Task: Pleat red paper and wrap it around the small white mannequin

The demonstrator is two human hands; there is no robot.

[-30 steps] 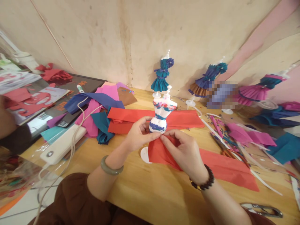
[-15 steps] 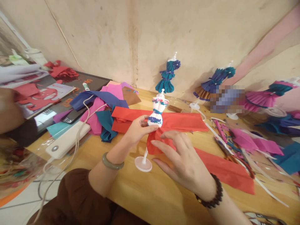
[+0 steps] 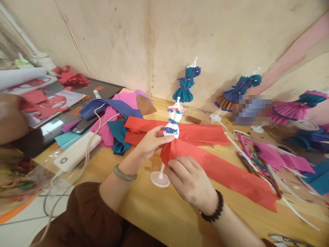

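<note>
A small white dress-form mannequin (image 3: 171,128), patched with blue, teal and pink, stands upright on a round clear base (image 3: 159,179). My left hand (image 3: 151,142) is closed at its hip, the thumb pressing the gathered end of a long red strip (image 3: 223,173) against the front. Cloth or crepe paper, I cannot tell which; the strip trails away to the right along the table. Below the waist, my right hand (image 3: 190,178) is closed with its fingertips pinched at the strip's lower edge, partly hiding it. More folded red pieces (image 3: 205,133) lie behind the mannequin.
Miniature dressed mannequins (image 3: 189,82) stand along the wall. At left are coloured scraps (image 3: 113,109), a white power bank-like block with cable (image 3: 77,151) and a co-worker's arm (image 3: 12,116). Pink scraps (image 3: 280,154) and cut strips lie right; scissors (image 3: 285,239) rest at the lower edge.
My right hand has moved slightly down and left, its spread fingers closing on the red strip's edge. The strip now lies flatter and in fuller view. My left hand keeps its hold.
</note>
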